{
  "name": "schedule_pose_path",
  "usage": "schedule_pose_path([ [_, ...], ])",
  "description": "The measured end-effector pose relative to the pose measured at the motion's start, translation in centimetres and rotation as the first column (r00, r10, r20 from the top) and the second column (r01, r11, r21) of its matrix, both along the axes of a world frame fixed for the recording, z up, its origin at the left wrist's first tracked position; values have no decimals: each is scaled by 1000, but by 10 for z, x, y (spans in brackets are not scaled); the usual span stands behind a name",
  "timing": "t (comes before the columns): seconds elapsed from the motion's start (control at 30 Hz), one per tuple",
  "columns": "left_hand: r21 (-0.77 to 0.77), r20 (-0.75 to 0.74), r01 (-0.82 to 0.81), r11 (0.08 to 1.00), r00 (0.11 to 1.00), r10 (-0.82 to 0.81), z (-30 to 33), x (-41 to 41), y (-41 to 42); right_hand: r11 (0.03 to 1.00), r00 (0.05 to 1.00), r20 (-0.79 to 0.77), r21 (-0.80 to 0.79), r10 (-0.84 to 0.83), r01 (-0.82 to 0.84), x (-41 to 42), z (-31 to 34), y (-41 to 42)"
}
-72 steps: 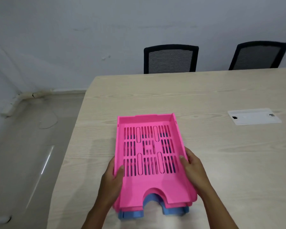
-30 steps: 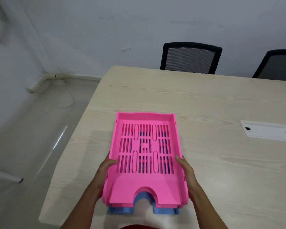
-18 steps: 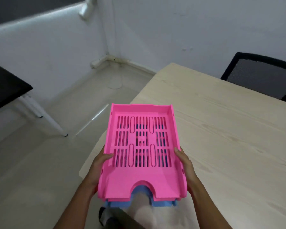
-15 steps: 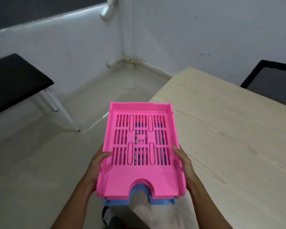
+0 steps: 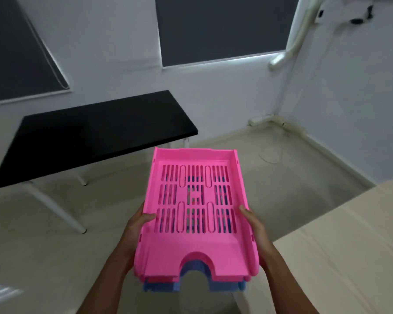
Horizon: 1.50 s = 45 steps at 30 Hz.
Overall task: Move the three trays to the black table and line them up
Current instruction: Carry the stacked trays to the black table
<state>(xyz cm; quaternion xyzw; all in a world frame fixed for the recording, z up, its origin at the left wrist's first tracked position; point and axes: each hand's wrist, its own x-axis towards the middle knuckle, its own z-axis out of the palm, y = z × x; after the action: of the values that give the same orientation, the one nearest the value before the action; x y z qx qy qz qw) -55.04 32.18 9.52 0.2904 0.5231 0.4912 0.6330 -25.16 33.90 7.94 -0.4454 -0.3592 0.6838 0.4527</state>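
I carry a nested stack of trays in the air at chest height. The top pink tray (image 5: 197,243) has a slotted floor; a second pink tray edge (image 5: 159,279) and a blue tray (image 5: 227,287) show beneath it. My left hand (image 5: 137,225) grips the stack's left wall, thumb inside. My right hand (image 5: 252,225) grips the right wall the same way. The black table (image 5: 89,132) stands ahead and to the left, on white legs, its top bare.
The light wooden table (image 5: 340,257) lies at my right. Beige floor (image 5: 281,184) stretches between both tables. White walls with dark windows stand behind the black table, and a white pipe (image 5: 290,48) runs down the right corner.
I have lifted the stack off the wooden table and turned left. The black table has come into full view ahead; the chairs have left the view.
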Motion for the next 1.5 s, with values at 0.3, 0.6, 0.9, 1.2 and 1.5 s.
schedule_pose_path([
  [0.3, -13, 61, -204, 979, 977, 205, -7, -116, 46, 979, 979, 44, 30, 199, -200, -126, 5, 115],
  [0.6, 48, 90, -276, 960, 958, 271, -4, -213, 186, 950, 950, 111, 75, 293, -302, -230, 9, 280],
  [0.9, 20, 89, -396, 918, 915, 393, -2, -315, 355, 925, 925, 49, 17, 377, -378, -334, 4, 467],
  [1.2, -16, 74, -432, 902, 899, 432, -30, -406, 459, 907, 908, 26, -75, 418, -415, -434, -11, 585],
  [1.5, -55, 98, -348, 936, 931, 351, -49, -488, 534, 908, 921, 17, -175, 390, -381, -508, -40, 664],
])
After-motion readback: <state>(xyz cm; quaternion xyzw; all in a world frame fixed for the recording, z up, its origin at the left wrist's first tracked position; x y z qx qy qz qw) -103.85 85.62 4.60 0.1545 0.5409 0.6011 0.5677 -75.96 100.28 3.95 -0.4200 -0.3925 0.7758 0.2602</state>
